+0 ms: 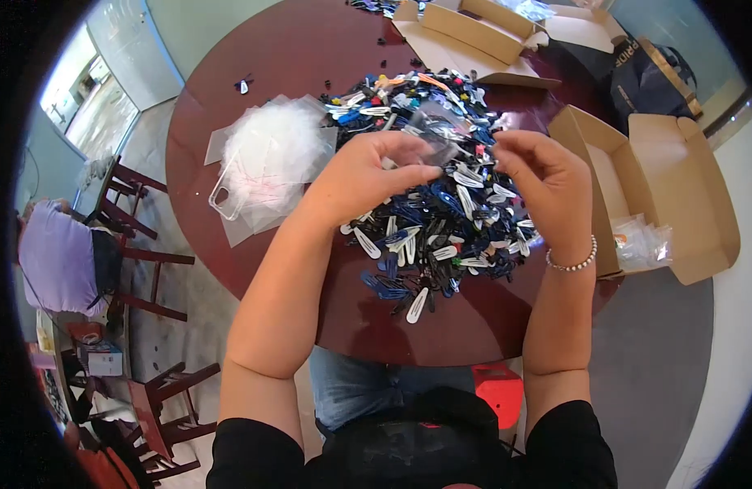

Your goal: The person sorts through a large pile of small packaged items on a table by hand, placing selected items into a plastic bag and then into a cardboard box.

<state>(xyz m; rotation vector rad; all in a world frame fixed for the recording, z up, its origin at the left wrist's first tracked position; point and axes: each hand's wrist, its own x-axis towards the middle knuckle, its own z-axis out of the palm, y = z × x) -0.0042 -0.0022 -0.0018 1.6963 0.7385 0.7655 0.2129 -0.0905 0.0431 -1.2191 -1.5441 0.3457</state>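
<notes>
Holding a clear plastic bag [441, 126] in the left hand [356, 175] – curving thumb and fingers narrowly at its near edge, above the middle of a big pile of hair clips [441, 232]. Bending the fingers of the right hand [559, 175] inward just beside the bag, over the pile's right side, and bringing forefinger and thumb near each other; being unable to tell about any small thing between those tips. Wearing a beaded bracelet [571, 259] on the right wrist. Sitting close against a round, dark red table [217, 90]. Having a stack of clear sleeves [274, 147] lying left of the clips, near the left forearm. Having an open cardboard box [686, 196] standing at the right, holding plastic packets [641, 244] – and another cardboard box [474, 37] lying beyond the pile, with a dark bag [653, 81] near it. Sharing the room with a person in purple [62, 257], at far left beside wooden stools [160, 416].
</notes>
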